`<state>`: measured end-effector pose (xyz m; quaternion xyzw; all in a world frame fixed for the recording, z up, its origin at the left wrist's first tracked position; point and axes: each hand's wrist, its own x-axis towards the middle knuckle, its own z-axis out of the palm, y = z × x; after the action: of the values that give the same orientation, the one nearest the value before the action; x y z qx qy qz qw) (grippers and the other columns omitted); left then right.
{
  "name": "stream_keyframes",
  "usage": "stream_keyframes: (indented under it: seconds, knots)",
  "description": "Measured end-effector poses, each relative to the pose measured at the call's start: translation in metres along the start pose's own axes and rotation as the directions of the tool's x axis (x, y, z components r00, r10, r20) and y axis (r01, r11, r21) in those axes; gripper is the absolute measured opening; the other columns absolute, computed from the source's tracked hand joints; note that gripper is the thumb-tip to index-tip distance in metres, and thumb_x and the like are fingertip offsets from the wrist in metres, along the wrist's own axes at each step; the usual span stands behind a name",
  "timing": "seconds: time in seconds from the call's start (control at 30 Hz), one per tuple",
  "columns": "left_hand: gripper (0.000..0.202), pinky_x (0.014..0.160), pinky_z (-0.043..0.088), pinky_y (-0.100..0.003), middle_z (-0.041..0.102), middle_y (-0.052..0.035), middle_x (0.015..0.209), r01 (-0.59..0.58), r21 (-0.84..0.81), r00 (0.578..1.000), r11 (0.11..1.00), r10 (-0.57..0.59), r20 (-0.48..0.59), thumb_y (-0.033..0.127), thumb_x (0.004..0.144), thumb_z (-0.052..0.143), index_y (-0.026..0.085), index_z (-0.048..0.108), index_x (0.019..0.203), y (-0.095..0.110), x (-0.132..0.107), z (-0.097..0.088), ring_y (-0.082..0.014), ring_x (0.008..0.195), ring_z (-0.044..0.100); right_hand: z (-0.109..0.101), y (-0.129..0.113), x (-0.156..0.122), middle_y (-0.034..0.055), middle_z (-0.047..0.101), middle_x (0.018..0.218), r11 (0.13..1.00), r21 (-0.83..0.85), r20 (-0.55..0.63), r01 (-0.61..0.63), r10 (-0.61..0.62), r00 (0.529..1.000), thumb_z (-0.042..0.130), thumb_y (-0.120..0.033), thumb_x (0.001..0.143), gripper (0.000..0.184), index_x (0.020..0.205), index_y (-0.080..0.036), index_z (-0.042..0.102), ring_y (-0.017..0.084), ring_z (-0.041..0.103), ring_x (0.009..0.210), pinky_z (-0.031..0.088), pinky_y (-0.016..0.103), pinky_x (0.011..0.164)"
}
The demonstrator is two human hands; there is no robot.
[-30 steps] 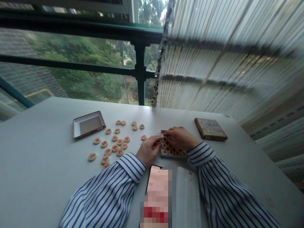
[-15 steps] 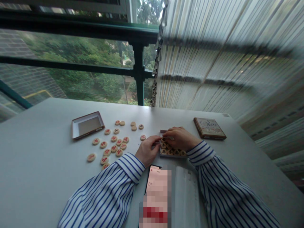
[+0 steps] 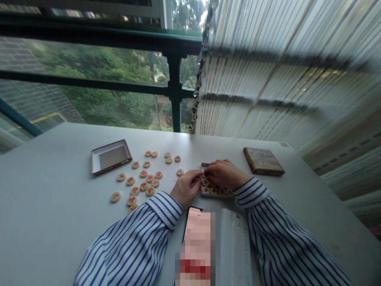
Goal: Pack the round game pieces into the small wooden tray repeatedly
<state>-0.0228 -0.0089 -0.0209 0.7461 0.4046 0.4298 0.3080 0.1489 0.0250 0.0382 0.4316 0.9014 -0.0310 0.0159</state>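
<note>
A shallow box [image 3: 216, 196] holds rows of round wooden Chinese chess pieces [image 3: 206, 190] with black characters. At its left rim my left hand [image 3: 186, 188] has its fingers curled and appears to grip the edge. My right hand [image 3: 229, 174] reaches over the box from the right, fingers bent down and pinched together near the upper left corner. Whatever lies between those fingertips is hidden. Both hands nearly meet there, and they cover much of the upper rows. Loose Chinese chess pieces [image 3: 150, 178], mostly with red characters, are scattered left of my left hand; a few show blank faces.
An open box lid or tray [image 3: 95, 169] lies at the back left of the white table [image 3: 59, 218]. A closed flat box [image 3: 263, 161] with a printed cover sits at the right. A phone [image 3: 195, 238] is in front of me, beside a whitish translucent object [image 3: 235, 246].
The view has shifted very slightly. My right hand's fingers have moved a little at the upper left of the box; my left hand stays at the rim, and the loose pieces lie unchanged.
</note>
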Motion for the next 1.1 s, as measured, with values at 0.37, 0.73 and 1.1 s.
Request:
stream_keyframes:
  seconds: [0.37,0.73,1.1]
  knots:
    - [0.027,0.077,0.050,-0.028,0.061,-0.0061,0.097,0.002,-0.007,1.000,1.000,-0.002,-0.009,0.012,0.075,0.047,0.016,0.055,0.100,0.001,0.000,0.001,-0.0142,0.086,0.058,-0.003,-0.001,-0.002,0.0040,0.063,0.094,1.000,-0.008,-0.016,-0.010,0.010,1.000,0.045,-0.032,0.079,0.025,0.098,-0.025,0.060,0.018,0.054,0.089,0.034,0.029,0.075]
    - [0.026,0.074,0.052,-0.029,0.061,-0.0074,0.097,0.052,0.063,0.984,0.997,-0.041,-0.174,0.022,0.076,0.049,0.015,0.055,0.101,0.009,-0.003,-0.022,-0.0148,0.083,0.060,-0.027,0.005,-0.012,0.0055,0.064,0.090,0.990,0.066,-0.266,-0.123,0.137,0.954,0.041,-0.025,0.082,0.024,0.094,-0.018,0.061,0.015,0.054,0.084,0.034,0.028,0.077]
    - [0.035,0.070,0.051,-0.030,0.065,-0.0063,0.087,0.201,0.250,0.939,0.947,-0.114,-0.323,0.037,0.072,0.053,0.014,0.059,0.097,0.018,0.010,-0.108,-0.0154,0.073,0.061,-0.038,-0.002,-0.018,0.0043,0.064,0.086,0.988,0.100,-0.414,-0.120,0.151,0.898,0.042,-0.023,0.082,0.022,0.093,-0.018,0.061,0.014,0.054,0.080,0.036,0.028,0.075]
